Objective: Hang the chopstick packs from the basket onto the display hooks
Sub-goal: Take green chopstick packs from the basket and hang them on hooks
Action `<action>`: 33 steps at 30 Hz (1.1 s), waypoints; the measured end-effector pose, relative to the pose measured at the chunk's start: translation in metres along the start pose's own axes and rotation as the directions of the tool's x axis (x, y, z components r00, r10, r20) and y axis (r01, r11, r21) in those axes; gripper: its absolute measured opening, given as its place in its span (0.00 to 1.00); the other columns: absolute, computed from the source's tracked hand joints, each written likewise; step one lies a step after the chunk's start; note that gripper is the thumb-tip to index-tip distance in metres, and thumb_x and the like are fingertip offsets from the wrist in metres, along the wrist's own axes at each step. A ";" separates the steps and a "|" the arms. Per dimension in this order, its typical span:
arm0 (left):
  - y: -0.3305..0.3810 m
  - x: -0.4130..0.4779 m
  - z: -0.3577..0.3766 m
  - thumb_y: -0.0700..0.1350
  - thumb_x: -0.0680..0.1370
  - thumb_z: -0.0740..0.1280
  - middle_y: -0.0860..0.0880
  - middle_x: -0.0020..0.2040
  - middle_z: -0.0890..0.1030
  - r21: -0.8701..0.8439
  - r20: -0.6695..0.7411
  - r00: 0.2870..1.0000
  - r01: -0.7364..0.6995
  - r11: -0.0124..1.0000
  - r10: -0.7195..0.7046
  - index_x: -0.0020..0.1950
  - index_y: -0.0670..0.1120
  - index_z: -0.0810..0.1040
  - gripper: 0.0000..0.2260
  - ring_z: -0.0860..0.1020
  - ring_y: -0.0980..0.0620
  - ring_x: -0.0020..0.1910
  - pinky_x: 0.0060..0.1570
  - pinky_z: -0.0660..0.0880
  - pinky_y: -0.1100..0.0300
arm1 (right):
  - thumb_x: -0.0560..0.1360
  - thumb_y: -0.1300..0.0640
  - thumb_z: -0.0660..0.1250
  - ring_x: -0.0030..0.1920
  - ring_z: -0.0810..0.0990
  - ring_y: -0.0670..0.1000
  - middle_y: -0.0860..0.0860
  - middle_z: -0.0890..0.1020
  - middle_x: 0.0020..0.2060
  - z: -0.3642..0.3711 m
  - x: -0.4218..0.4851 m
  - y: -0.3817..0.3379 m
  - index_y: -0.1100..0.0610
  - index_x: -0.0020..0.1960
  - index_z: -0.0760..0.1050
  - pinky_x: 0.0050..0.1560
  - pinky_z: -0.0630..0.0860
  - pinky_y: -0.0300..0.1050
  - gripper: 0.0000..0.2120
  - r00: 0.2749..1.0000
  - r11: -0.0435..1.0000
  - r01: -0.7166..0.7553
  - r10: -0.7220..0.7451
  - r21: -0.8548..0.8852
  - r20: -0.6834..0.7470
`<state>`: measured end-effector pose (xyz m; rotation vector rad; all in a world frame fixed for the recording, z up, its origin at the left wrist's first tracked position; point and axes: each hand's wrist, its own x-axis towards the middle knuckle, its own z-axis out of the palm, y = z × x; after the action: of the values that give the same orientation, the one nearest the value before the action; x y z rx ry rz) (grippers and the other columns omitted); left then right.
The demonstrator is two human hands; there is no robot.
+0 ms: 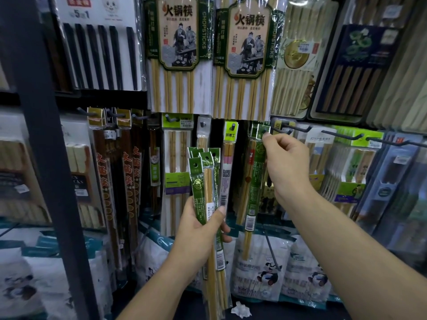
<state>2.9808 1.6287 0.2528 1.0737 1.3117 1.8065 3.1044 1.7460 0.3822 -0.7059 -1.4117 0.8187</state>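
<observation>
Head view, left hand (pixel 198 227) gripping slim glossy packs (pixel 201 181), right hand (pixel 286 167) pinching hanging pack (pixel 253 197)

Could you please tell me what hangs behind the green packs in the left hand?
Behind the green packs in the left hand hangs a narrow pack; only its top shows, the rest is covered.

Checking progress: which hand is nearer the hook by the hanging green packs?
Right. The right hand pinches a pack beside the hook; left hand is lower left, holding packs.
</observation>
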 end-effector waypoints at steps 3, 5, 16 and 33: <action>0.005 -0.002 0.002 0.50 0.81 0.70 0.42 0.39 0.83 0.010 -0.009 0.999 -0.042 0.999 0.042 0.66 0.49 0.72 0.15 0.83 0.47 0.35 0.38 0.81 0.61 | 0.81 0.53 0.67 0.28 0.69 0.42 0.46 0.71 0.26 0.003 0.006 0.009 0.61 0.39 0.77 0.31 0.70 0.22 0.15 1.000 0.999 -0.011 0.010 -0.047 -0.017; 0.007 -0.003 0.004 0.48 0.81 0.69 0.37 0.44 0.82 -0.023 -0.003 0.998 -0.055 0.998 0.055 0.62 0.50 0.74 0.10 0.82 0.47 0.36 0.36 0.80 0.62 | 0.81 0.53 0.67 0.27 0.71 0.39 0.45 0.74 0.27 0.007 0.010 0.012 0.59 0.41 0.80 0.30 0.69 0.23 0.14 1.000 0.997 -0.015 0.013 -0.072 -0.025; 0.010 -0.003 0.004 0.40 0.81 0.69 0.44 0.40 0.81 -0.116 -0.022 0.997 -0.070 0.991 0.068 0.54 0.46 0.79 0.03 0.83 0.49 0.38 0.40 0.84 0.52 | 0.80 0.49 0.68 0.37 0.75 0.44 0.45 0.77 0.36 0.013 -0.007 0.021 0.51 0.43 0.76 0.39 0.70 0.39 0.09 0.989 0.991 -0.105 0.095 -0.083 -0.116; 0.001 -0.001 0.007 0.48 0.79 0.71 0.55 0.54 0.87 -0.071 0.016 0.998 -0.063 0.995 0.064 0.54 0.60 0.83 0.07 0.85 0.55 0.54 0.53 0.82 0.53 | 0.81 0.55 0.68 0.31 0.74 0.40 0.42 0.77 0.28 0.001 -0.044 -0.002 0.51 0.40 0.81 0.32 0.73 0.31 0.11 0.991 0.995 -0.085 0.078 0.057 0.111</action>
<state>2.9874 1.6299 0.2548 1.1026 1.2058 1.8710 3.1040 1.7082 0.3598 -0.6841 -1.4561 0.9726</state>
